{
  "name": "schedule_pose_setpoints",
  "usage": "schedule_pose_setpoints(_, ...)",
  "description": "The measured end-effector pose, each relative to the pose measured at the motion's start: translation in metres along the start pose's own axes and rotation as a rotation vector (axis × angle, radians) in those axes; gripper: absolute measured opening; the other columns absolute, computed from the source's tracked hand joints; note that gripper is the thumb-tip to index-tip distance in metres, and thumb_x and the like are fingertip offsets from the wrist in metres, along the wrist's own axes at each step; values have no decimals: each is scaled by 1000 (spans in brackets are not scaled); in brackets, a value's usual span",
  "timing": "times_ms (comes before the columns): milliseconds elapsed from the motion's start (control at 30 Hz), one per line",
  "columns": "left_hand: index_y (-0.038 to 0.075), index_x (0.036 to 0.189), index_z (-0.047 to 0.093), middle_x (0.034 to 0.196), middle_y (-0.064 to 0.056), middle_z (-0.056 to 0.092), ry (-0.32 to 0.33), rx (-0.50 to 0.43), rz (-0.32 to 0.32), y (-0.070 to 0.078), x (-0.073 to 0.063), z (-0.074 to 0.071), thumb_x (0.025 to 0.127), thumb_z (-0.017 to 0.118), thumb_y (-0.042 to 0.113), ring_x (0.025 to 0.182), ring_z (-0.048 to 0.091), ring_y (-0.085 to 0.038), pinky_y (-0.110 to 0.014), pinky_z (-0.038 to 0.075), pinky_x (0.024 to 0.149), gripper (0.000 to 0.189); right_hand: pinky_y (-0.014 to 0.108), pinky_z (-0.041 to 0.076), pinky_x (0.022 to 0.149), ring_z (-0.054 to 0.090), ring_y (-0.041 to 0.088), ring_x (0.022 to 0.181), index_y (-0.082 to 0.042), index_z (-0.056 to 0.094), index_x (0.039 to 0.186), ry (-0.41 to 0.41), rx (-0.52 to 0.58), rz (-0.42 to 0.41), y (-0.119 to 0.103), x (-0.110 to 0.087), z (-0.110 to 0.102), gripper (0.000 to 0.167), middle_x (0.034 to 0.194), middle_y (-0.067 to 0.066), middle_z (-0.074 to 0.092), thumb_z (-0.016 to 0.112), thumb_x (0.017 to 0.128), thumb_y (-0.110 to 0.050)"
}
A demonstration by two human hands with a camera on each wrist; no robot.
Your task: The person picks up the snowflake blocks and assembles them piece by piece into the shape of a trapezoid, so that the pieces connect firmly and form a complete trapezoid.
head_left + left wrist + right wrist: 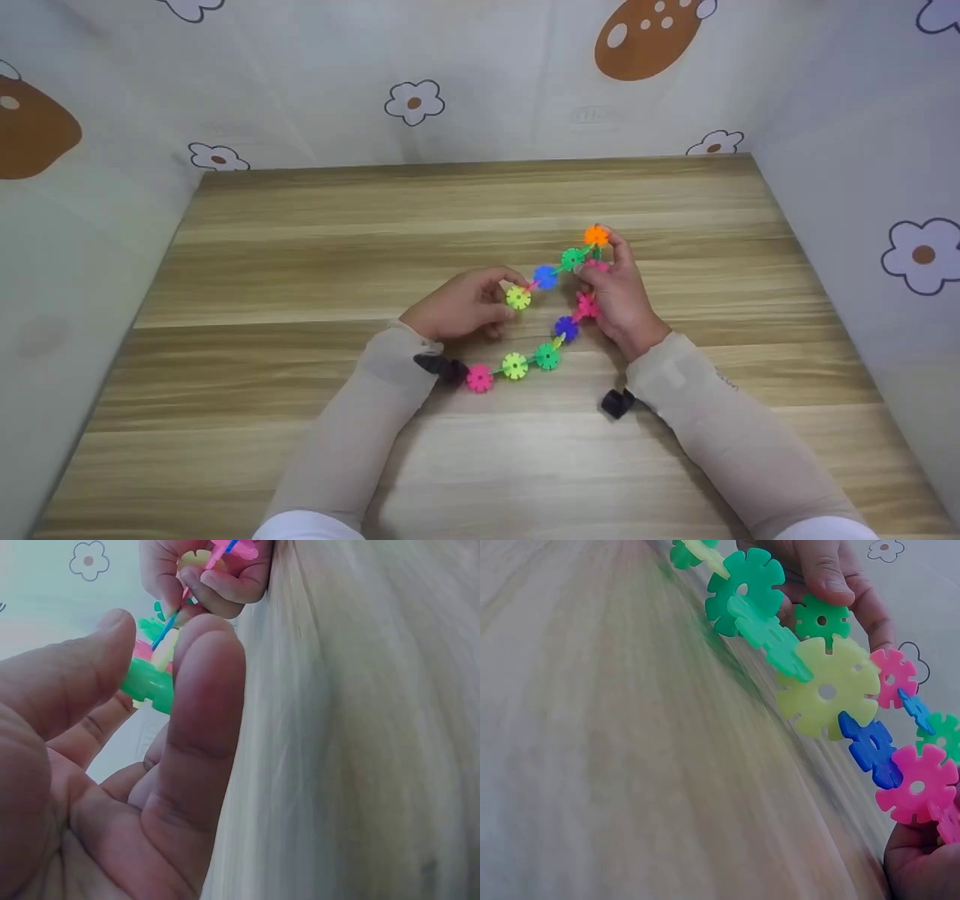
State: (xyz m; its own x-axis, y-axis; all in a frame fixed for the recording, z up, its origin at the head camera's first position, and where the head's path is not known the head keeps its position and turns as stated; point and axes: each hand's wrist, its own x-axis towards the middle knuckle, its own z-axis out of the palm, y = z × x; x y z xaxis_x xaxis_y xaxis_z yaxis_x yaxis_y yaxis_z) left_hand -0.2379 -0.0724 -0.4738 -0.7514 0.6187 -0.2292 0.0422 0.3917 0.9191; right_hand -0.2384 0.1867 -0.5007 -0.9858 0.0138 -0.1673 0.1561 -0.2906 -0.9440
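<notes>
A chain of snowflake-shaped plastic discs (547, 356), in pink, yellow, green, blue and orange, bends in a loop between the two hands. My left hand (463, 304) pinches one end of it, beside a yellow disc (517, 298). In the left wrist view a green disc (148, 686) sits between thumb and fingers. Farther along, my right hand (621, 300) grips the chain near an orange disc (596, 235). From there a run of discs hangs toward the left forearm, ending at a pink disc (480, 378). The right wrist view shows pink discs (917, 786) beside the right hand (924, 862).
Both hands work over a wood-grain table (300, 247). Pale walls printed with flowers (415, 103) stand behind it and at both sides. Dark wrist-camera mounts (617, 403) stick out from the sleeves (735, 427).
</notes>
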Motion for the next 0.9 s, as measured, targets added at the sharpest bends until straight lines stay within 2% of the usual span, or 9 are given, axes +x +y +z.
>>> schedule_pose_setpoints(133, 20, 137, 63, 88, -11, 68, 1, 3, -3, 3, -1, 1, 102, 69, 11, 72, 71, -21, -35, 61, 72, 37, 21, 41, 51, 44, 14, 56, -26, 35, 149, -4, 1, -9, 0, 0, 1, 66, 66, -4, 50, 52, 97, 11)
schedule_pose_setpoints(333, 15, 138, 63, 89, -14, 71, -18, 29, 28, 7, -2, 2, 103, 68, 11, 71, 68, -19, -35, 60, 73, 36, 21, 42, 55, 44, 15, 59, -24, 36, 149, 3, 17, -31, 1, 1, 1, 66, 68, -3, 51, 52, 96, 12)
schedule_pose_setpoints(533, 26, 138, 66, 90, -6, 67, 38, 55, 12, 1, 0, -1, 101, 70, 14, 71, 66, -18, -32, 56, 74, 39, 23, 44, 57, 44, 15, 58, -22, 27, 161, 11, 24, -29, 2, 2, -1, 75, 66, -3, 48, 55, 98, 9)
schedule_pose_setpoints(667, 31, 143, 63, 94, -4, 68, 36, 89, 7, -2, 0, -4, 101, 71, 17, 75, 64, -16, -32, 55, 74, 45, 24, 50, 60, 49, 16, 60, -23, 24, 165, -16, 13, -30, 3, 2, -2, 79, 70, -2, 54, 56, 99, 7)
schedule_pose_setpoints(800, 25, 153, 53, 98, -5, 71, 18, 137, -15, -2, -4, -11, 103, 68, 24, 81, 63, -17, -33, 53, 75, 52, 25, 52, 59, 51, 17, 59, -24, 26, 163, -15, 24, -40, 3, 1, -2, 76, 68, -1, 55, 55, 100, 7)
schedule_pose_setpoints(900, 15, 141, 58, 99, -4, 68, 25, 213, -65, 0, -10, -18, 102, 67, 28, 82, 61, -18, -34, 51, 75, 42, 25, 52, 59, 50, 17, 59, -23, 27, 162, 6, 47, -49, 3, 1, -1, 74, 66, 0, 53, 54, 100, 8)
